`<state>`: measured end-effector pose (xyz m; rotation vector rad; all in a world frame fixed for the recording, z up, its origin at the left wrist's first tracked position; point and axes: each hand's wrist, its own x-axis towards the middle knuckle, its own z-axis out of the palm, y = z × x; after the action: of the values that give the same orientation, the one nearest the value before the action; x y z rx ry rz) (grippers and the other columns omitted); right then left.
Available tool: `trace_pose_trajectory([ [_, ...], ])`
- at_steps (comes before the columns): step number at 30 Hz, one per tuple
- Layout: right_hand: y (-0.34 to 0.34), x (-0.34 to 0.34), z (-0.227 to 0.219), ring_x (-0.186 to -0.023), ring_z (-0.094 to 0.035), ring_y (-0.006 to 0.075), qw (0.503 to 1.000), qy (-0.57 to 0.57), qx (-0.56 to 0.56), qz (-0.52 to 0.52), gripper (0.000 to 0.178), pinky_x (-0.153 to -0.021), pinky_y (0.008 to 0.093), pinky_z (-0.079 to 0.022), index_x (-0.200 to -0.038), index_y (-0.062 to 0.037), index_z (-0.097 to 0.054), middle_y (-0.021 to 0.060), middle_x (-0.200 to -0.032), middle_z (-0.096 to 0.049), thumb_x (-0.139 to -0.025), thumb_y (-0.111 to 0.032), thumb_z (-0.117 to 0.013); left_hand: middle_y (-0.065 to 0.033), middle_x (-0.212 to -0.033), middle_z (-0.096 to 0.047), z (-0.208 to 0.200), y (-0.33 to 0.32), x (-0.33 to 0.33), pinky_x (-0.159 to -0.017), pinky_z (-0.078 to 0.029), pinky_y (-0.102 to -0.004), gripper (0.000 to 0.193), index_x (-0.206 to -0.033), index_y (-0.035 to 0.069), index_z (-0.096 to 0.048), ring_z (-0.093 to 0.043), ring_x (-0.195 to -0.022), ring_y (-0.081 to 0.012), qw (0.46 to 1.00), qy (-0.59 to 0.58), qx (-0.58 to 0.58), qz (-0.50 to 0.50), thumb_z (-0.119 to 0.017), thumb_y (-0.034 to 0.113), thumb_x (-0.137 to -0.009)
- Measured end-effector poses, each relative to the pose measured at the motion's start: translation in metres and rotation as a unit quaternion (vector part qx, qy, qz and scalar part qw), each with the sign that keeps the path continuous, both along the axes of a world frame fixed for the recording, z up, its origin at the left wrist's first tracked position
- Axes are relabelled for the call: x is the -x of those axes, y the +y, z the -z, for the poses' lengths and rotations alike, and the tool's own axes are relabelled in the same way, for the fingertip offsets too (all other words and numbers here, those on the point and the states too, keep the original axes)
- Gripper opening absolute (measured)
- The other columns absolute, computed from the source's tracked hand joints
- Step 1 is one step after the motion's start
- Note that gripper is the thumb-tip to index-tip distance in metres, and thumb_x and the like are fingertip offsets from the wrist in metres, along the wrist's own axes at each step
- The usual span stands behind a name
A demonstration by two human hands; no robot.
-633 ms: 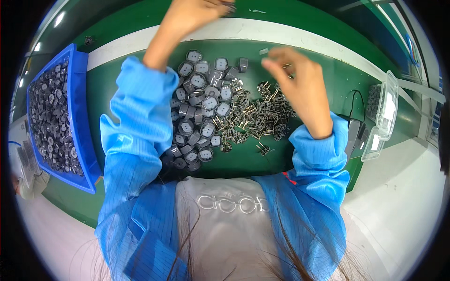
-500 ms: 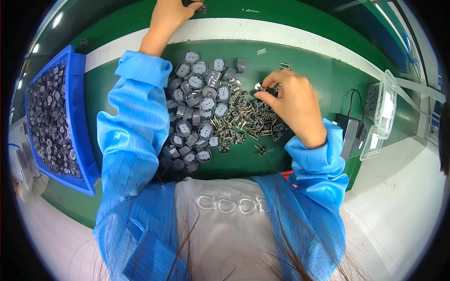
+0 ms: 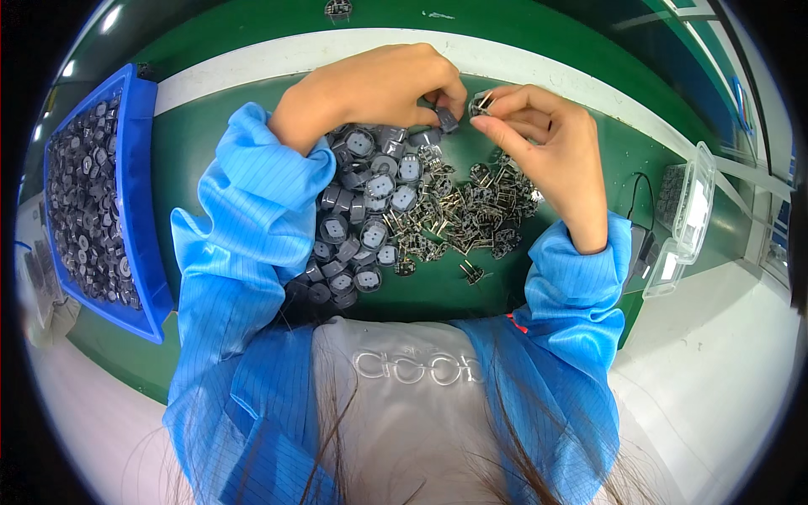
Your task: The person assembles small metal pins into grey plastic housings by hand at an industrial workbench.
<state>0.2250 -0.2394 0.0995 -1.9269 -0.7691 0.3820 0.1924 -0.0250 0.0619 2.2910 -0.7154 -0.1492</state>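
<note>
My left hand (image 3: 391, 88) reaches over the pile's far side, its fingers closed on a small grey plastic housing (image 3: 447, 120). Just right of it, my right hand (image 3: 551, 139) pinches a small round circuit board (image 3: 481, 103) with metal pins between thumb and fingertips. The housing and the board are close together but apart. Below my left wrist lies a heap of grey housings (image 3: 368, 234), several showing pale faces with small holes. A loose pile of circuit boards with pins (image 3: 459, 210) adjoins it on the right, below my right hand.
A blue bin (image 3: 145, 252) full of small dark grey parts stands at the left. One board with pins (image 3: 338, 9) sits on the far green surface, beyond a white strip (image 3: 252, 71). At the right are a clear plastic box (image 3: 695, 198) and a black device (image 3: 637, 252) with a cable.
My left hand has come back from the far surface, where a board now lies, and has taken a grey housing. My right hand has moved slightly away from me with its circuit board.
</note>
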Motion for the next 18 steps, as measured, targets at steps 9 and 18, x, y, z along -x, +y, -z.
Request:
trace_pose_trajectory([
  [9, 0.005, -0.009, -0.007, -0.089, -0.068, 0.0175, 0.986, 0.087, -0.143, 0.023, 0.013, -0.081, 0.0269, -0.056, -0.091, 0.0057, -0.07, 0.0115, -0.095, -0.068, -0.08, 0.001, -0.074, -0.0076, -0.097, -0.066, -0.013, -0.011, -0.002, -0.075, -0.053, -0.0243, 0.029, -0.116, -0.001, -0.066, -0.064, -0.085, -0.0125, 0.929, 0.138, 0.303, -0.161, -0.06, 0.005, -0.088],
  [18, 0.006, -0.005, -0.015, -0.087, -0.068, 0.0159, 0.98, -0.003, -0.176, 0.089, 0.014, -0.08, 0.027, -0.056, -0.095, 0.0058, -0.067, 0.0105, -0.097, -0.069, -0.082, 0.004, -0.071, -0.0084, -0.095, -0.068, -0.034, -0.015, 0.01, -0.076, -0.053, -0.0264, 0.038, -0.12, -0.002, -0.064, -0.064, -0.084, -0.0136, 0.921, 0.136, 0.344, -0.119, -0.067, -0.004, -0.082],
])
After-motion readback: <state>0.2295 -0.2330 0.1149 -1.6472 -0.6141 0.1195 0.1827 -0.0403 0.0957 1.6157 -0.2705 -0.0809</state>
